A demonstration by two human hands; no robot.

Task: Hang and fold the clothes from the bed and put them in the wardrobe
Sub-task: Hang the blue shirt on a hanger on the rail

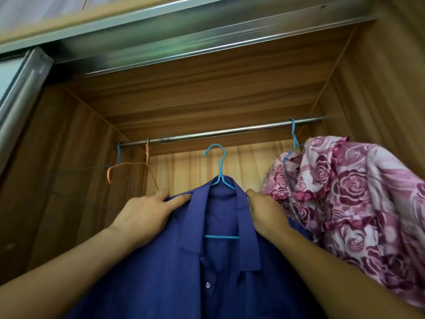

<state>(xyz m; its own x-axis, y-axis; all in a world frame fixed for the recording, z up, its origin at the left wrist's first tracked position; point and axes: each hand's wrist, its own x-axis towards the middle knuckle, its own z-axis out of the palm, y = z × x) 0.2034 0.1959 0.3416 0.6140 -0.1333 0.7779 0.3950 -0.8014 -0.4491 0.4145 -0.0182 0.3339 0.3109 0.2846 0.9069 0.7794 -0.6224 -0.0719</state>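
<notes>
Inside the open wardrobe (69, 139), just below the metal rail (230, 132), a dark blue buttoned shirt (179, 261) sits on a blue hanger (219, 166). The hanger's hook points up toward the rail but is apart from it, not yet over the bar. The shirt lies between the two hands, with its collar and the hanger's neck rising above them. The left hand (147, 212) grasps the cloth at one shoulder of the shirt, fingers curled over the fabric beside the collar. The right hand (264, 210) grasps the other shoulder the same way, its knuckles just beside the collar's edge. Both forearms reach up from the lower corners.

To the right, touching the shirt's side, a pink floral garment (345, 192) hangs from a second blue hanger (293, 139) hooked on the rail. At the rail's left end hangs a bare orange hanger (128, 165), well apart from the shirt.
</notes>
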